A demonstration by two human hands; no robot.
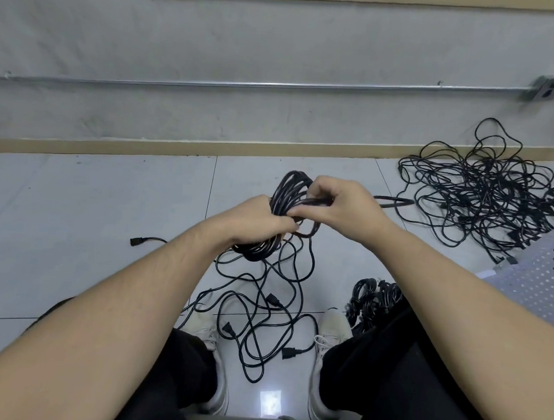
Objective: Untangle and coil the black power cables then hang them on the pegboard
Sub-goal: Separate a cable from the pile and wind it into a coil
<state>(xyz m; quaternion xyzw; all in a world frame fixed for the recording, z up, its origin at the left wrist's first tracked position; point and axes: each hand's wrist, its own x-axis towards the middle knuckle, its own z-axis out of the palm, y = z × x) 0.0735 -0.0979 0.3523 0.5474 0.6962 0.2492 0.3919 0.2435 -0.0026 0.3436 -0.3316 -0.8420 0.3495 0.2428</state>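
Note:
A black cable coil (pixel 291 191) is held up over the floor at the middle of the view. My left hand (pixel 251 222) grips the coil's lower part. My right hand (pixel 340 203) pinches a strand that runs across the coil near its top. Loose loops of black cable (pixel 266 312) with several plugs hang from the coil and lie on the tiles between my feet. A big tangled heap of black cables (pixel 485 191) lies on the floor at the right near the wall. A white perforated pegboard (pixel 544 283) lies at the right edge.
A bundle of coiled black cables (pixel 372 297) sits by my right knee. A single plug end (pixel 137 241) lies on the tiles at the left. A metal conduit (pixel 246 85) and outlet box (pixel 547 87) run along the grey wall. My white shoes (pixel 332 332) flank the loose loops.

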